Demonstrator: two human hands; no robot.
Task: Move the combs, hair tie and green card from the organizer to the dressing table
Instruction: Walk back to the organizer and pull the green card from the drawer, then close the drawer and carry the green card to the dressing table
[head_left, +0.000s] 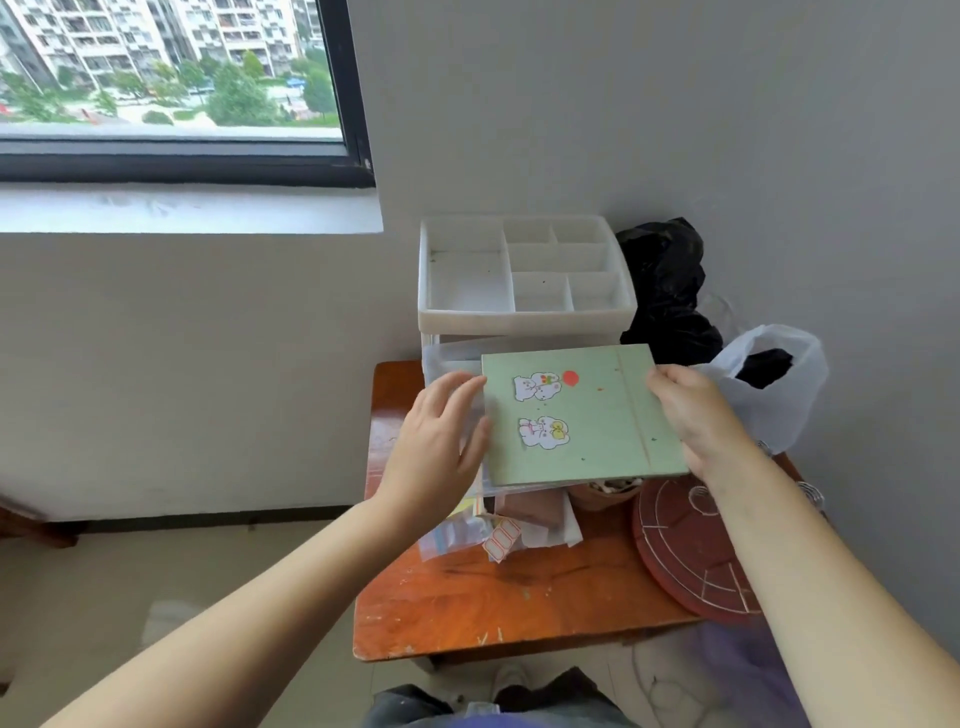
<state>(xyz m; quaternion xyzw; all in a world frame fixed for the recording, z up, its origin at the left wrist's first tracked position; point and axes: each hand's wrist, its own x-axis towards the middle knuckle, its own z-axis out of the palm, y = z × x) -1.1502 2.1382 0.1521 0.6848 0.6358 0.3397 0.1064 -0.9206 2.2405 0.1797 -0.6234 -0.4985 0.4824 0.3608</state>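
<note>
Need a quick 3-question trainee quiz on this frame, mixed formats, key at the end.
1. True or false: the green card lies flat on the table.
2. Which hand grips the card's edge? A) left B) right C) neither
3. Fill in: the top tray of the white organizer looks ____.

Key:
1. False. It is held up in front of the organizer.
2. B. The right hand pinches the right edge; the left hand is open at the left edge.
3. Empty, apart from small specks.

Green card (582, 415) with cartoon stickers, held flat before white organizer (524, 312).
</note>
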